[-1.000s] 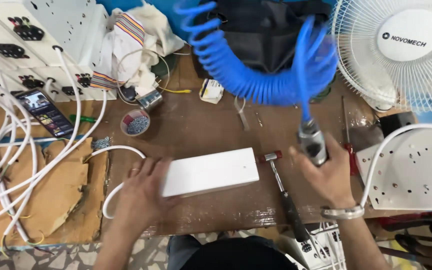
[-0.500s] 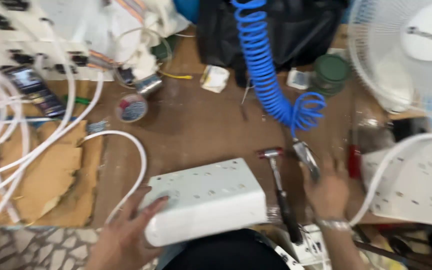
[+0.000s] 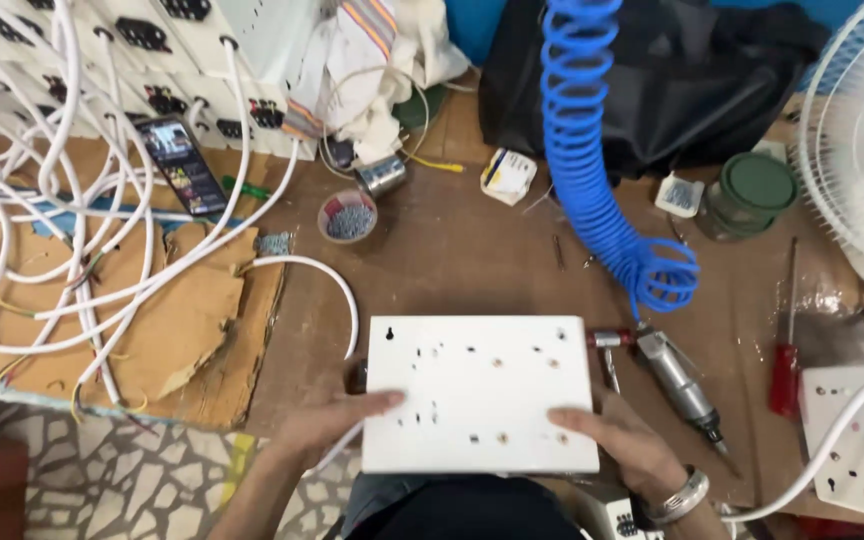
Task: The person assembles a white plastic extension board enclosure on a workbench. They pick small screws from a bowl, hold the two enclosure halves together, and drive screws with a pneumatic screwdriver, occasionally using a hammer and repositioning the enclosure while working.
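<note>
A person holds a flat white panel at the near edge of a cluttered wooden table, its drilled and slotted face turned up. The left hand grips the panel's left side, thumb laid across the top; the right hand, a metal bangle at the wrist, clasps the lower right corner with its thumb on the face. Just beside the panel's right edge lies a grey pneumatic screwdriver, joined to a blue coiled air hose that runs up toward the far side. A red-handled screwdriver lies further right, near a white fan. A small tub of screws, a phone and a tangle of white cables over torn cardboard fill the left.
</note>
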